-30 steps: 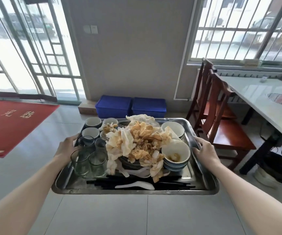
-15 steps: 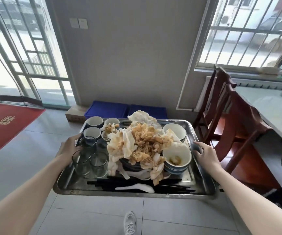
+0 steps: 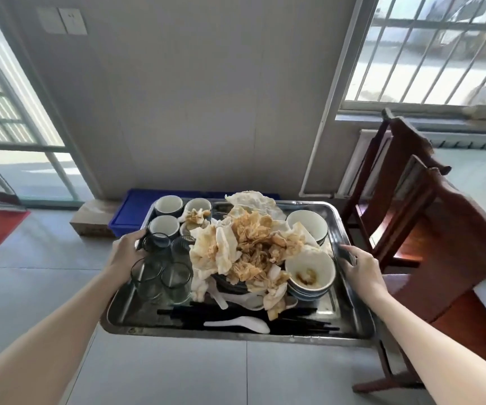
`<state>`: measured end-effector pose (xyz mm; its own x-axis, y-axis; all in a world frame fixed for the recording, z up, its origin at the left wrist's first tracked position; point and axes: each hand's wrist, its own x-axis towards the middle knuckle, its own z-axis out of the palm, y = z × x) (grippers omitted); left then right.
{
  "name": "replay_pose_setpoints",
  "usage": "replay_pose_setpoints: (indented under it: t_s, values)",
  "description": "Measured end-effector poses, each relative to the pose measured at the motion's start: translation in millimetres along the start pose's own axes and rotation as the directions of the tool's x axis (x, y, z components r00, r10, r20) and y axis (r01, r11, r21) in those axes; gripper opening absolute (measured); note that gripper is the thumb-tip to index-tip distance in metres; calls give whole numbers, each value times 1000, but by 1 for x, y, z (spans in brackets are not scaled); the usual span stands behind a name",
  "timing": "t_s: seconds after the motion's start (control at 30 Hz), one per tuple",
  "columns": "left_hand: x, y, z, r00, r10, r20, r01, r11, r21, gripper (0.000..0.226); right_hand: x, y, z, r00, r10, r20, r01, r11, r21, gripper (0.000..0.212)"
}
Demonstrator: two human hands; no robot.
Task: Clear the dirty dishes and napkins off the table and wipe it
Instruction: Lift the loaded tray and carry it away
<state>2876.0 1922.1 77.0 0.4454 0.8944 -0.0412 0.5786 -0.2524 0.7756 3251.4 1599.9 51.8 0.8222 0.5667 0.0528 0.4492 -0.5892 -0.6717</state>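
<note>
While the left hand (image 3: 126, 252) grips its left rim and the right hand (image 3: 361, 267) grips its right rim, a rectangular stainless-steel tray (image 3: 236, 337) is held above grey floor tiles (image 3: 177, 375). It carries a central heap of stained, crumpled paper napkins (image 3: 244, 252), clear glasses (image 3: 163, 279) and small white cups (image 3: 168, 205) on the left, white bowls (image 3: 309, 276) on the right, and black chopsticks (image 3: 303, 320) and a white spoon (image 3: 239, 323) nearest. Blue plastic crates (image 3: 130, 211) lie beyond the tray, and dark wooden chairs (image 3: 440, 229) stand to the right.

Arms outstretched; left grip (image 3: 126, 252), right grip (image 3: 361, 266) clasping (fingers curled).
</note>
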Motion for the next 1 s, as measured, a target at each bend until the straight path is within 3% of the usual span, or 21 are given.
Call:
replay_pose_setpoints:
  t_s: [0.13,0.6,0.83,1.0]
  values:
    - [79,8,25,1000,13,24,-15,992,125,54,70,0,15,1000,4,-11,-4,1000,-12,34]
    - [311,38,123,993,-32,-117,48,991,128,54,361,4,77,997,-1,77,1,1000,8,35]
    - [393,42,151,985,-47,-165,67,991,116,53,461,4,110,993,23,117,-24,1000,8,35]
    - [453,37,169,992,-45,-115,59,991,121,50,510,8,143,991,45,129,-48,999,16,35]
